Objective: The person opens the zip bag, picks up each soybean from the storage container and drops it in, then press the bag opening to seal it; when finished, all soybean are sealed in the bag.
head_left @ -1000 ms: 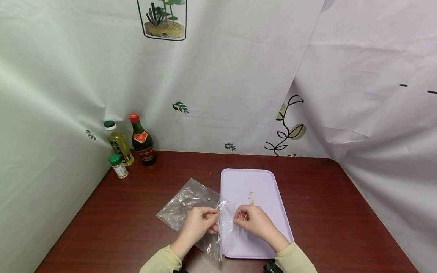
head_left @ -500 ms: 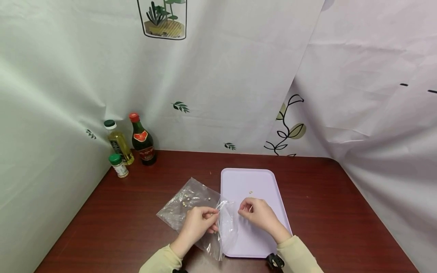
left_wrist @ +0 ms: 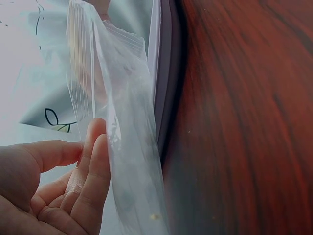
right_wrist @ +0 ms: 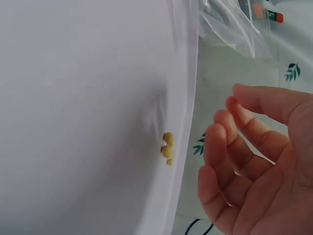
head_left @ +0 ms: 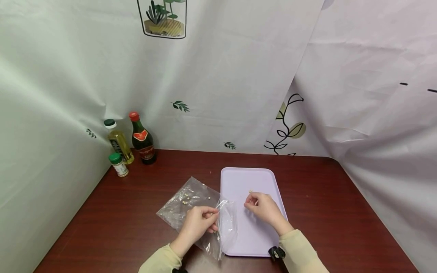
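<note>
My left hand (head_left: 199, 223) pinches the lip of a clear zip-lock bag (head_left: 175, 212) between thumb and fingers. The bag's ridged mouth (left_wrist: 83, 73) shows in the left wrist view. Several pale beans (head_left: 184, 202) lie in the bag, its open end overlapping the left edge of a lilac tray (head_left: 252, 239). Over the tray is my right hand (head_left: 265, 207), fingers loosely curled and nothing visible between thumb and forefinger. A few small round yellow beans, like soybeans (right_wrist: 168, 139), sit on the tray just beyond its fingertips; in the head view the hand partly hides them.
At the back left stand a dark bottle with a red cap (head_left: 143, 146), a yellow oil bottle (head_left: 119, 142) and a green-capped spice jar (head_left: 118, 167). White printed cloth (head_left: 218, 76) walls in the brown table (head_left: 331, 212) at the back and sides.
My right hand has moved from the bag's mouth up and right toward the last beans on the tray. More beans lie in the bag and fewer on the tray. My left hand stays put.
</note>
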Tool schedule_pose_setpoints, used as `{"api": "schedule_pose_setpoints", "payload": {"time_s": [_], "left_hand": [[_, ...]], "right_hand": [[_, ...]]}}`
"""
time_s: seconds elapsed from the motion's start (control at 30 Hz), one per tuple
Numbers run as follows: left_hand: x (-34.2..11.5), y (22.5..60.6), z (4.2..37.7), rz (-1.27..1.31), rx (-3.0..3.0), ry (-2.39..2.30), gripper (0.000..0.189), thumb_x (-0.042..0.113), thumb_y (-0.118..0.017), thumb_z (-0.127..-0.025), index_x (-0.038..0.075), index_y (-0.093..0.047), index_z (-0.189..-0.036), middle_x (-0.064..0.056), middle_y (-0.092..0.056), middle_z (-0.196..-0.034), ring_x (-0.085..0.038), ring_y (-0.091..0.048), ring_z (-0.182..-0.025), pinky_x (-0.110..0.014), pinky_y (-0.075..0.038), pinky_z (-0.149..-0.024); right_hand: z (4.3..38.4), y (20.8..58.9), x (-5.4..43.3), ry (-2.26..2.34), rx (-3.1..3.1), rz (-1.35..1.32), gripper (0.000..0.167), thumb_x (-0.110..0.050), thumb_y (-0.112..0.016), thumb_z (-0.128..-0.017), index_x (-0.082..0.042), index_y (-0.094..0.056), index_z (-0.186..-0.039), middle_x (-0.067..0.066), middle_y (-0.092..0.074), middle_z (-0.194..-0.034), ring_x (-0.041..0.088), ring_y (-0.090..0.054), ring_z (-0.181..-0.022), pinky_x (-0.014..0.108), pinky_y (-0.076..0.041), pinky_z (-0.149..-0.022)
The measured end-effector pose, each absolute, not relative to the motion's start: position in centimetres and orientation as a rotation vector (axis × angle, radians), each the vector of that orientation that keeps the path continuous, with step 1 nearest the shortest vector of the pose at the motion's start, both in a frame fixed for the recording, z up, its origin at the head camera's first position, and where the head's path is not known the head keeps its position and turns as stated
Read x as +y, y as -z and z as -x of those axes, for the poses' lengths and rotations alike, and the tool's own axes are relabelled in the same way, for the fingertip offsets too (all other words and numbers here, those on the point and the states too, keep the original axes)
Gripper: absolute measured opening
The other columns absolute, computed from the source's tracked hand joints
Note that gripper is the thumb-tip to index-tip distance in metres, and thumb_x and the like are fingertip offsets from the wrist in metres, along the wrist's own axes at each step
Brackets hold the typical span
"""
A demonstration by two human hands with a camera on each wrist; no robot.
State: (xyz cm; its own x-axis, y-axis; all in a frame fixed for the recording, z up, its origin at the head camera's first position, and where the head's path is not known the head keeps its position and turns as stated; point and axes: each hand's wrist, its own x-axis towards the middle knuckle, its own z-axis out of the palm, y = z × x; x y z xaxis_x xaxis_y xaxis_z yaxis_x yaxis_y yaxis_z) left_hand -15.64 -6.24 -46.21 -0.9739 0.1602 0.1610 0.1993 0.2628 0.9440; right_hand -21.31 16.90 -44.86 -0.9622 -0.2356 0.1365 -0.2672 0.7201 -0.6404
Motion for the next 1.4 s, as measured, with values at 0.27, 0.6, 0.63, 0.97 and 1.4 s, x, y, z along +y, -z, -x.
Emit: {"api": "schedule_pose_setpoints", "payload": {"time_s": [0.27, 0.6, 0.63, 0.97, 1.4], "left_hand": [[-6.2, 46.1, 15.8, 0.280, -2.519, 1.865, 0.019, 0.005, -0.066, -0.085, -0.010, -0.068, -0.097, -0.010, -0.067, -0.059, -0.010, -0.063, -0.046, -0.023, -0.055, -0.043], [-6.1, 46.2, 15.8, 0.276, -2.517, 1.880, 0.020, 0.005, -0.066, -0.085, -0.010, -0.068, -0.098, -0.011, -0.067, -0.059, -0.014, -0.064, -0.046, -0.022, -0.054, -0.042], [-6.1, 46.1, 15.8, 0.273, -2.517, 1.882, 0.020, 0.005, -0.066, -0.085, -0.010, -0.068, -0.098, -0.011, -0.067, -0.059, -0.014, -0.064, -0.046, -0.022, -0.055, -0.043], [-6.2, 46.0, 15.8, 0.272, -2.512, 1.904, 0.021, 0.006, -0.066, -0.085, -0.009, -0.068, -0.099, -0.012, -0.067, -0.060, -0.016, -0.065, -0.048, -0.021, -0.055, -0.043], [-6.1, 46.0, 15.9, 0.275, -2.512, 1.895, 0.020, 0.005, -0.066, -0.085, -0.010, -0.068, -0.098, -0.012, -0.067, -0.060, -0.018, -0.065, -0.048, -0.021, -0.054, -0.043]], "right_hand": [[22.1, 45.5, 17.7, -1.078, -2.880, -0.372, 0.013, -0.010, -0.073, -0.079, -0.016, -0.063, -0.072, -0.008, -0.050, -0.061, 0.005, -0.047, -0.053, 0.021, -0.041, -0.047], [22.8, 45.8, 17.8, -1.170, -2.877, -0.339, 0.011, -0.007, -0.073, -0.077, -0.012, -0.064, -0.075, -0.006, -0.051, -0.060, 0.006, -0.048, -0.049, 0.021, -0.042, -0.049], [22.8, 45.8, 17.8, -1.171, -2.879, -0.331, 0.011, -0.007, -0.073, -0.077, -0.012, -0.064, -0.075, -0.006, -0.051, -0.060, 0.006, -0.049, -0.048, 0.021, -0.042, -0.048], [23.3, 46.3, 18.3, -1.114, -2.920, -0.277, 0.012, -0.008, -0.073, -0.077, -0.012, -0.062, -0.074, -0.006, -0.050, -0.056, 0.006, -0.048, -0.043, 0.021, -0.042, -0.046], [24.0, 46.9, 18.3, -1.037, -2.946, -0.346, 0.014, -0.002, -0.072, -0.070, -0.012, -0.065, -0.076, -0.006, -0.046, -0.056, 0.009, -0.043, -0.053, 0.022, -0.036, -0.049]]}}
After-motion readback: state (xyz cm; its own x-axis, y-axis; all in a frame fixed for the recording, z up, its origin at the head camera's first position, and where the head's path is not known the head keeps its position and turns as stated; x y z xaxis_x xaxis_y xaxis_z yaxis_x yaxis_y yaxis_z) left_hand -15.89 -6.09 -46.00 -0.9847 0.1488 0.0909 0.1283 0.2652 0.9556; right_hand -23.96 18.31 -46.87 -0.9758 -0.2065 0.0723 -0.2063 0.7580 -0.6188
